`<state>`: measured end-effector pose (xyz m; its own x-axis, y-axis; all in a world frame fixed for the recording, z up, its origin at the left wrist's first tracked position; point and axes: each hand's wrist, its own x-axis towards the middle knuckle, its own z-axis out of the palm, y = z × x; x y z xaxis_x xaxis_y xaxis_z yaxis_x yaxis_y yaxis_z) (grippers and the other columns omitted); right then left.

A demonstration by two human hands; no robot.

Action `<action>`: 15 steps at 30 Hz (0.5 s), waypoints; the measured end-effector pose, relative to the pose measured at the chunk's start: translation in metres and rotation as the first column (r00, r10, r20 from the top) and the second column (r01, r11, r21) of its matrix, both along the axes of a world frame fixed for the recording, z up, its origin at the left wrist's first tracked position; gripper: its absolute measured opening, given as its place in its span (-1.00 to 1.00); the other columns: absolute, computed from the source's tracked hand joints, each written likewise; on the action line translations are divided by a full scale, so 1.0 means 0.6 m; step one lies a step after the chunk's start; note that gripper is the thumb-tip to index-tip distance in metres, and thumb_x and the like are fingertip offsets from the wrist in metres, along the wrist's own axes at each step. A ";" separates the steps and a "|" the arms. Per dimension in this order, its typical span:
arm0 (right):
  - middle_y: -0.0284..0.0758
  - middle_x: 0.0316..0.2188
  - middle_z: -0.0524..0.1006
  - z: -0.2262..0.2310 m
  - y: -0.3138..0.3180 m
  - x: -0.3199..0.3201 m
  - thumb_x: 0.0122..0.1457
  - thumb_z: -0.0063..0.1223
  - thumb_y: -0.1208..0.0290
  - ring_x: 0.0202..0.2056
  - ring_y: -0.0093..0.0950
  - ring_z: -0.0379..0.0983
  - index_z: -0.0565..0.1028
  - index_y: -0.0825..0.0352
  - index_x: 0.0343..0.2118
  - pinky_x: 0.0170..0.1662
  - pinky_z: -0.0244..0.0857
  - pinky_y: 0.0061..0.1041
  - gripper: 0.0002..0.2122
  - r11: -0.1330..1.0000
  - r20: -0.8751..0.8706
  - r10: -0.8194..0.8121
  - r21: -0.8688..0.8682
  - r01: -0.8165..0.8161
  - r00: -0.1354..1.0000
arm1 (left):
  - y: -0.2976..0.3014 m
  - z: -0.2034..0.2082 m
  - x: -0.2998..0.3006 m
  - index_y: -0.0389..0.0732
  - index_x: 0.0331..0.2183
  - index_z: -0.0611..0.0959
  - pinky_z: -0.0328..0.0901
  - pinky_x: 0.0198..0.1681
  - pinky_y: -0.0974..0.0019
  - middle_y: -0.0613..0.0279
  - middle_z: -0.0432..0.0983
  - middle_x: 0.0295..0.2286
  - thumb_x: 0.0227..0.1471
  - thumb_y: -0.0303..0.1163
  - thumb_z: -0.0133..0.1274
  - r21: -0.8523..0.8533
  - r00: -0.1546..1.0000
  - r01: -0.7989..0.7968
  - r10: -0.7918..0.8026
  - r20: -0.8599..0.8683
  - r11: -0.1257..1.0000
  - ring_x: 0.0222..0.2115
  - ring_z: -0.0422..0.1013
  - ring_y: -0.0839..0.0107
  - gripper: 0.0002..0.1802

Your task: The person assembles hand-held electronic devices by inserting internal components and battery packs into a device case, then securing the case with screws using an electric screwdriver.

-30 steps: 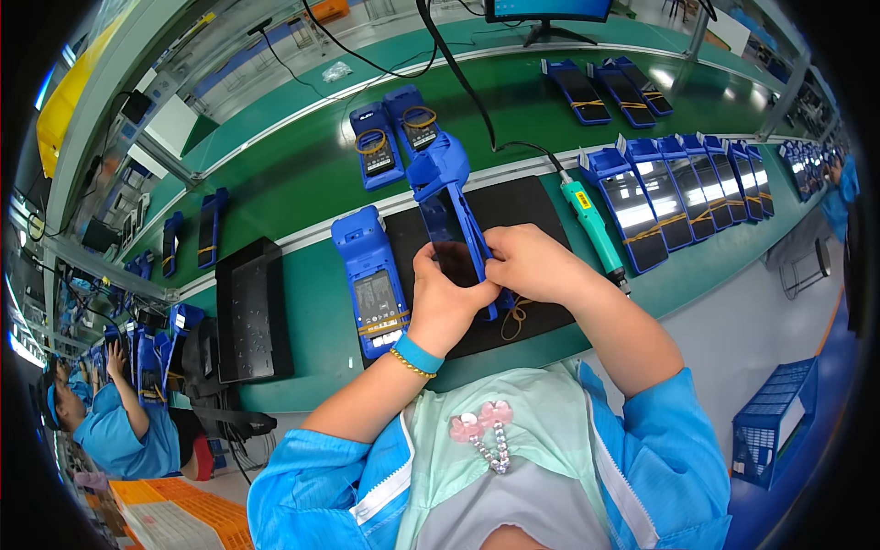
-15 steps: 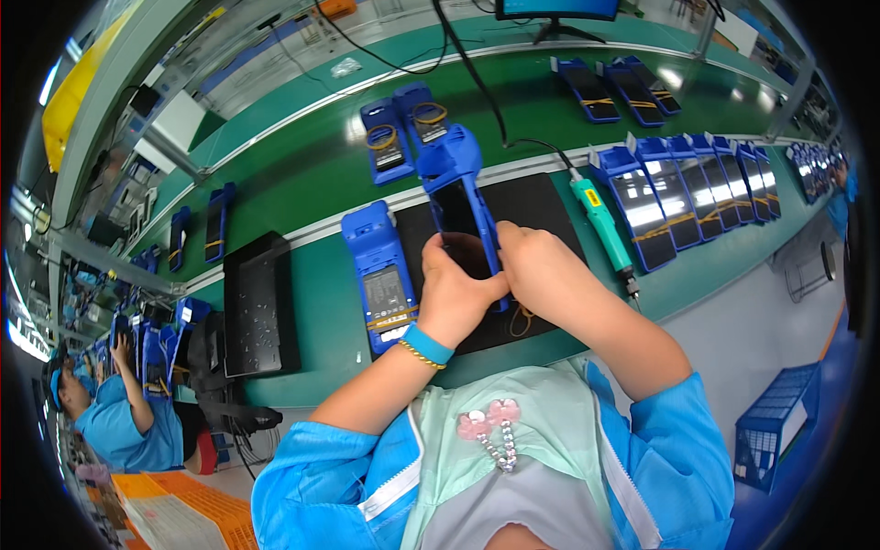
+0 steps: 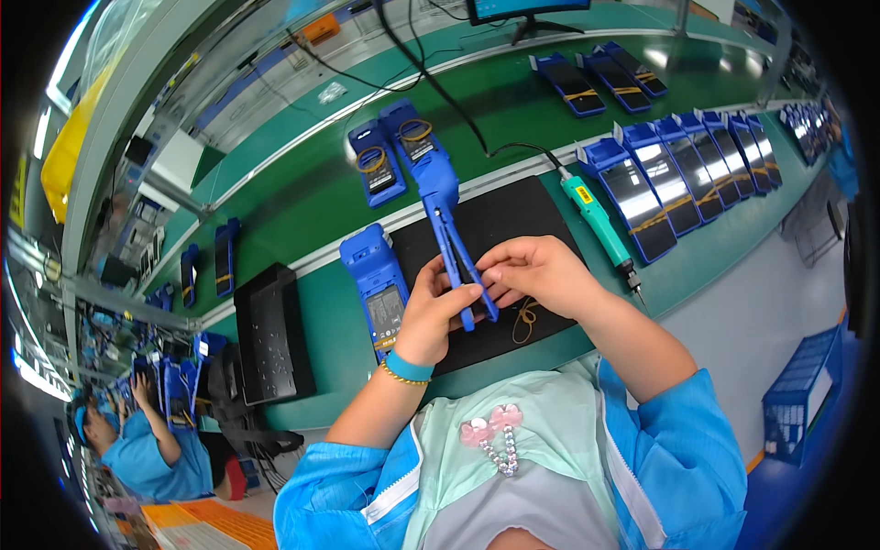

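"How are the edges lying?"

"The desk [image 3: 323,302]'s near edge is curving just in front of the person's body, and the black mat [image 3: 522,211] is ending close to it. Mat surface is showing right of the hands, as far as the green screwdriver [image 3: 596,220]; on the left, a blue device with a battery [image 3: 367,247] is sitting just beside the left forearm. A strip of green is separating that from the black tray [image 3: 293,325]."

"Where is the handled piece sitting?"

"The held blue device [image 3: 446,234] is standing edge-on above the mat, between the hands, its two long parts spreading apart toward the near end. The left hand [image 3: 429,312] is wrapping its lower left side, fingers closed around it. The right hand [image 3: 541,275] is staying half-curled, fingertips meeting the right edge; whether they are gripping, I cannot tell."

"What are you counting?"

"One loose rubber band [image 3: 525,321] is lying on the mat. Two banded devices [image 3: 376,170] are resting beyond, three dark-screened devices [image 3: 570,82] at the upper right, two more devices [image 3: 225,257] at the far left. About six screen-up devices [image 3: 632,197] are overlapping in the right-hand row."
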<state>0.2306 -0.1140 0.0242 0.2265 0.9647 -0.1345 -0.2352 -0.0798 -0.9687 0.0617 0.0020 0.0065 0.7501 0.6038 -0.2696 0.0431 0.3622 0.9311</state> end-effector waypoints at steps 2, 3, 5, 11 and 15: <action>-0.27 -0.31 0.63 -0.002 -0.007 -0.008 0.27 0.04 0.54 -0.29 -0.49 0.61 0.55 0.43 -0.13 -0.23 0.54 -0.52 -0.84 0.999 0.004 -0.027 0.029 0.027 1.000 | 0.000 0.001 -0.005 -0.42 0.14 0.21 0.46 -0.08 0.16 0.06 0.45 -0.12 -0.03 -0.38 0.28 -0.098 0.998 0.061 -0.058 0.037 0.993 -0.08 0.47 0.28 -0.18; -0.27 -0.31 0.62 -0.003 -0.010 -0.013 0.26 0.05 0.55 -0.30 -0.50 0.61 0.56 0.44 -0.15 -0.25 0.54 -0.53 -0.85 0.999 0.024 -0.024 0.047 0.023 0.999 | -0.001 -0.002 -0.007 -0.39 0.11 0.26 0.44 -0.05 0.15 0.08 0.46 -0.13 -0.03 -0.37 0.24 -0.099 0.994 0.087 -0.079 0.076 0.991 -0.10 0.47 0.28 -0.25; -0.28 -0.35 0.63 0.001 -0.016 -0.025 0.23 0.09 0.56 -0.34 -0.53 0.61 0.56 0.44 -0.19 -0.30 0.51 -0.56 -0.87 0.993 0.027 -0.074 0.090 0.072 0.997 | -0.001 -0.007 -0.011 -0.31 0.07 0.38 0.41 0.01 0.13 0.12 0.48 -0.15 -0.02 -0.35 0.17 -0.104 0.981 0.134 -0.117 0.155 0.986 -0.12 0.46 0.29 -0.38; -0.25 -0.41 0.63 0.010 -0.025 -0.039 0.20 0.13 0.54 -0.42 -0.52 0.61 0.58 0.44 -0.25 -0.36 0.50 -0.54 -0.89 0.973 0.286 -0.163 0.203 0.106 0.944 | -0.004 0.002 -0.015 -0.26 0.07 0.33 0.43 -0.03 0.07 0.08 0.45 -0.14 -0.10 -0.40 0.25 -0.144 0.951 0.235 -0.197 0.238 0.961 -0.12 0.45 0.25 -0.30; -0.33 -0.39 0.62 0.014 -0.028 -0.037 0.22 0.14 0.56 -0.40 -0.62 0.57 0.59 0.44 -0.24 -0.37 0.49 -0.62 -0.90 0.987 0.164 -0.114 0.127 0.094 0.980 | -0.004 0.002 -0.016 -0.23 0.09 0.31 0.43 -0.01 0.07 0.08 0.45 -0.13 -0.15 -0.43 0.29 -0.111 0.951 0.233 -0.203 0.234 0.966 -0.10 0.46 0.24 -0.24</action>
